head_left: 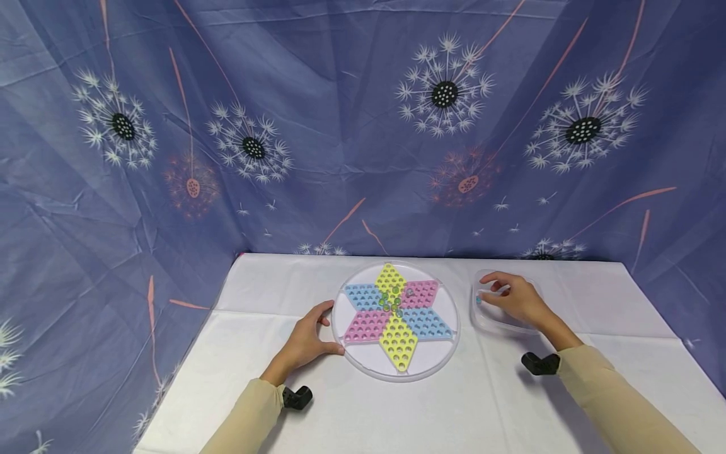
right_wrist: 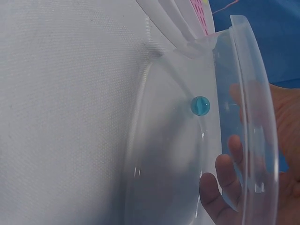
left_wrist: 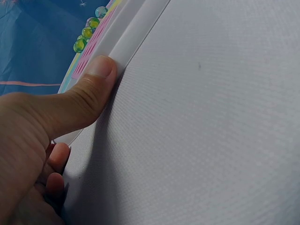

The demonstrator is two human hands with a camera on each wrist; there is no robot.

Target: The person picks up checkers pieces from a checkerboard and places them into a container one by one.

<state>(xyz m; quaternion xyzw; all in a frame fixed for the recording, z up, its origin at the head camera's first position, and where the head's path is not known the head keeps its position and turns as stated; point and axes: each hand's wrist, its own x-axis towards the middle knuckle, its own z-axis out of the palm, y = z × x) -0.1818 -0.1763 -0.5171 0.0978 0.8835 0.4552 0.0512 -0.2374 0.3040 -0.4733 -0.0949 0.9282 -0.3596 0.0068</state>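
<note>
A round white Chinese checkers board (head_left: 351, 366) with a yellow, pink and blue star lies on the table. Several green-yellow glass marbles (head_left: 386, 308) sit around its centre, with bluish ones beside them. My left hand (head_left: 306, 338) rests at the board's left edge; in the left wrist view its thumb (left_wrist: 91, 89) touches the rim. At the right, my right hand (head_left: 517, 299) reaches over a clear plastic box (head_left: 493, 326), fingers spread and apart. One teal marble (right_wrist: 200, 106) lies in the box near its wall, close to the fingers but not visibly held.
White cloth (head_left: 363, 419) covers the table. Behind and to the left hangs a blue dandelion-print curtain (head_left: 340, 126). The box stands a short gap to the right of the board. Black wrist devices (head_left: 297, 398) sit beneath both sleeves.
</note>
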